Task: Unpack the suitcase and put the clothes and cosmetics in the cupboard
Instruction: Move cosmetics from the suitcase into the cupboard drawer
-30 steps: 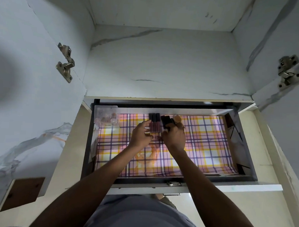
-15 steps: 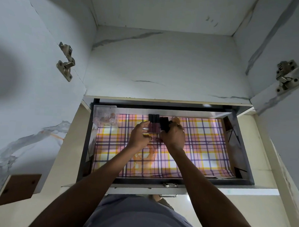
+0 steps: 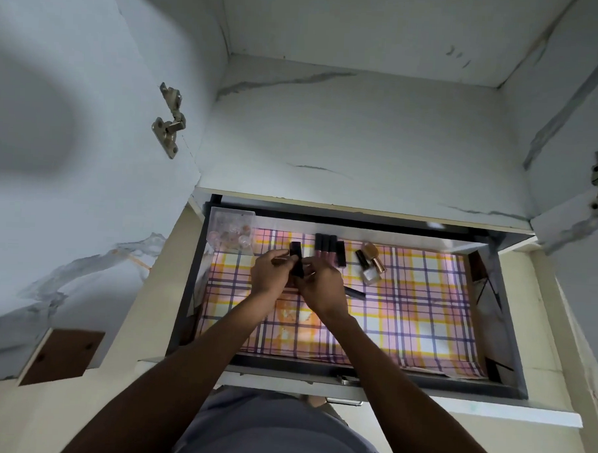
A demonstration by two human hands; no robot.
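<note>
Cosmetics being arranged in the open cupboard drawer; both hands on one dark tube.

The left hand [image 3: 270, 271] and right hand [image 3: 319, 283] meet over the drawer [image 3: 185, 290], above its plaid liner [image 3: 424, 317]. Fingers of both hands are curled in a pinch on a dark cosmetic tube [image 3: 296, 260], which stands out between them with its long axis running toward the drawer's back wall. A row of lip-gloss tubes [image 3: 327, 250] lies just beside the right hand, on its far right side, axes parallel to the held tube. Judgement: the tube is likely to join that row, so the right hand, being nearer, suits the placement. Small bottles [image 3: 371, 263] lie further right; a clear box [image 3: 230, 230] occupies the back left corner.
</note>
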